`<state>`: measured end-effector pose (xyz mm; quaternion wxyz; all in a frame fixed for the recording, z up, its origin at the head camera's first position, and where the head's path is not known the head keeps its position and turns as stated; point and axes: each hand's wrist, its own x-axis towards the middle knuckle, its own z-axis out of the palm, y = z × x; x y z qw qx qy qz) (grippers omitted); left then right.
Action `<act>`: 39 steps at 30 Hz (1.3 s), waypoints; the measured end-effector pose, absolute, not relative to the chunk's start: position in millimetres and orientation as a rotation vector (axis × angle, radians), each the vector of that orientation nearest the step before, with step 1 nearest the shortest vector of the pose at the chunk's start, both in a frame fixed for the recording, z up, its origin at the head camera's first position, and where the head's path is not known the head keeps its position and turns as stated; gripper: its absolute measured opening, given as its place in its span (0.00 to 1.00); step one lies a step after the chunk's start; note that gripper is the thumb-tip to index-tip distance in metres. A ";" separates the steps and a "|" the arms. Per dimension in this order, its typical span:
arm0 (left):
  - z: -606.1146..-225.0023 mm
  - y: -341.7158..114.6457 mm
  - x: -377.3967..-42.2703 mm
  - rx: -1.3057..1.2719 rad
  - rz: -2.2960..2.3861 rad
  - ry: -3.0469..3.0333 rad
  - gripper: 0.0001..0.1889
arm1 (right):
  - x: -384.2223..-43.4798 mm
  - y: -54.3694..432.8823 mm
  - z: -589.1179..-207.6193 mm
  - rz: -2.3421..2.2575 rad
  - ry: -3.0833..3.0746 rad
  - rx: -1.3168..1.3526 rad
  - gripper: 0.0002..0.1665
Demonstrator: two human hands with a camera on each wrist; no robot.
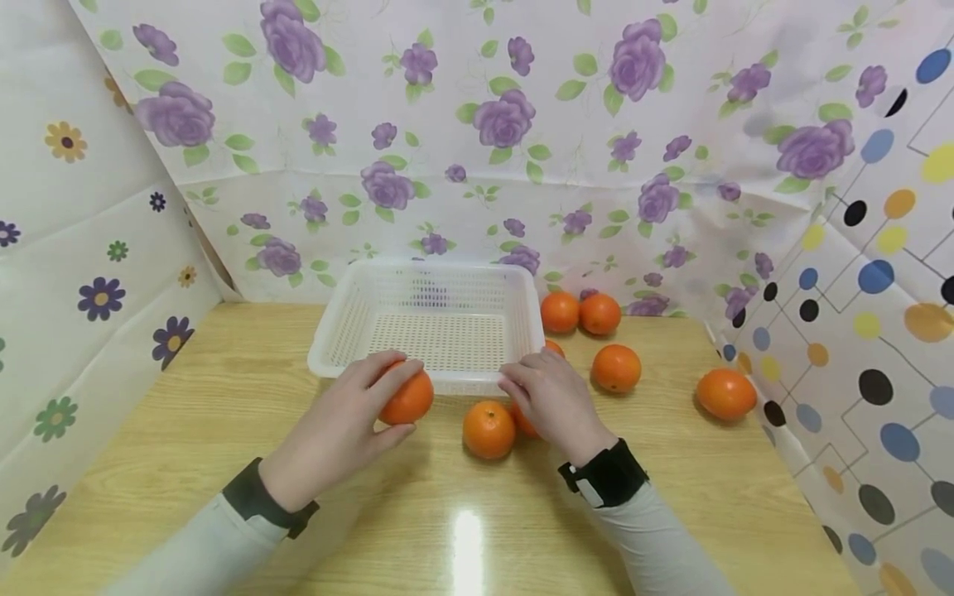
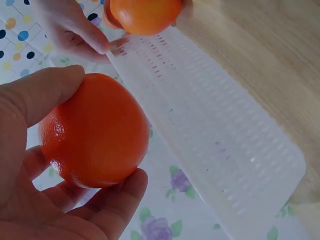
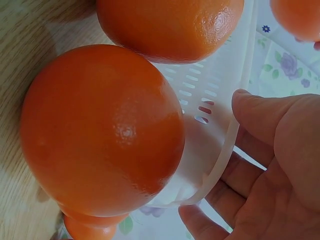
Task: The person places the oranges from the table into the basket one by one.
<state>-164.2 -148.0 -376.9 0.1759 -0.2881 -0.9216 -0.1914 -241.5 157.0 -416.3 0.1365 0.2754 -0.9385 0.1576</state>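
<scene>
My left hand grips an orange just in front of the near left part of a white plastic basket. In the left wrist view, the thumb lies on one side of this orange and the fingers curl round the other. At the basket's near right corner, my right hand pinches the rim, with the thumb on one side and the fingers on the other. One whole orange sits close before the basket; a second is partly hidden by the right hand.
Two oranges stand side by side behind the basket's right end. Another orange lies right of the right hand, and one farther right near the dotted sheet. A flowered sheet hangs behind the wooden table.
</scene>
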 end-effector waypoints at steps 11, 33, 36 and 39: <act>-365.2 -150.7 -182.9 -0.776 -0.554 -2.591 0.41 | -242.1 157.5 -419.1 0.467 -2.692 0.812 0.13; -356.9 -170.4 -224.8 -0.595 -0.595 -2.693 0.39 | -243.1 155.7 -419.4 0.454 -2.712 0.801 0.13; -357.3 -172.9 -230.5 -0.573 -0.612 -2.720 0.38 | -242.7 155.5 -418.4 0.454 -2.720 0.797 0.13; -358.3 -175.2 -236.7 -0.537 -0.632 -2.755 0.38 | -242.1 155.3 -417.6 0.451 -2.723 0.793 0.14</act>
